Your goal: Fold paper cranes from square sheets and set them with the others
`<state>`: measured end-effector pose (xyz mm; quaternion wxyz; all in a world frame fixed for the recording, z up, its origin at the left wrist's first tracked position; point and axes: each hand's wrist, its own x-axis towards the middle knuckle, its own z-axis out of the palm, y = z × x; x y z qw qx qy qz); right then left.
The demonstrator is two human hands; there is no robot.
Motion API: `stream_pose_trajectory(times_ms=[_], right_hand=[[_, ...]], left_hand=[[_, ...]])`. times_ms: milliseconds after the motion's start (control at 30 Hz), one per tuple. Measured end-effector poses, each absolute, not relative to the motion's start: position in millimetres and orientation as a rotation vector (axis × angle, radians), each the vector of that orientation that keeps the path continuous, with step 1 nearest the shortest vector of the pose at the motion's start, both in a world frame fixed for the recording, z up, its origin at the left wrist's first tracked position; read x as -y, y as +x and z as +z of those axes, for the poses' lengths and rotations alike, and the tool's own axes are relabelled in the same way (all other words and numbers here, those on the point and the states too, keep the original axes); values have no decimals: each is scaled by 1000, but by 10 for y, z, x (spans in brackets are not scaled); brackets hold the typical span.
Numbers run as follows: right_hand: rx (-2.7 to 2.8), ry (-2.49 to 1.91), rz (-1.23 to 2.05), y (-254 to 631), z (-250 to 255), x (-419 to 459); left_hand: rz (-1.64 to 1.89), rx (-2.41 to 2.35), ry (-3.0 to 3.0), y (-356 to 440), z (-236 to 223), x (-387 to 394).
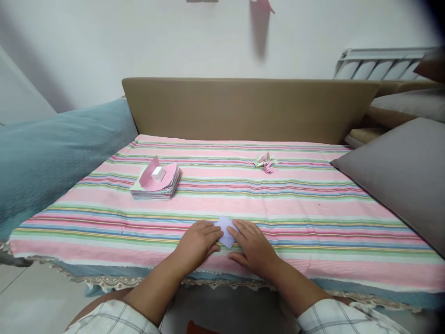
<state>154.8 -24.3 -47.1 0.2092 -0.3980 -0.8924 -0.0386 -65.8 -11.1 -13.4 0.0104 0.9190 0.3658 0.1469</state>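
Observation:
A small folded piece of lavender paper (226,231) lies on the striped cloth near the seat's front edge, one corner pointing away from me. My left hand (200,243) rests flat at its left side, fingertips touching the edge and thumb held apart. On the other side, my right hand (253,246) presses its outstretched fingers on the paper's right edge, with its thumb apart on the cloth. Part of the paper is hidden under the fingers of both hands.
To the left sits a stack of paper sheets (153,192) with a curled pink sheet (148,176) and a small white block (158,174) on top. Several folded paper figures (267,162) lie farther back at right. Grey cushions (399,171) flank the striped cloth (222,185).

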Motion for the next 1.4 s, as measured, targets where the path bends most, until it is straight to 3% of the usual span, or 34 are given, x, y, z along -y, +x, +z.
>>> stream_pose_trajectory(times_ms=[300, 567, 767, 967, 1133, 1400], right_hand=[[2248, -1099, 243, 1662, -304, 197], [1685, -1286, 994, 1628, -195, 93], [1812, -1589, 634, 1619, -238, 1], [2101, -1403, 163, 1604, -312, -21], [2166, -1385, 159, 1585, -381, -4], [2169, -1261, 265, 1581, -421, -15]], left_hand=[[715, -1182, 2727, -601, 16, 123], [1009, -1434, 1884, -456, -39, -17], [876, -1401, 2553, -413, -42, -82], [528, -1369, 2728, -383, -68, -27], [524, -1678, 2509, -539, -7, -94], [540, -1560, 2296, -621, 52, -119]])
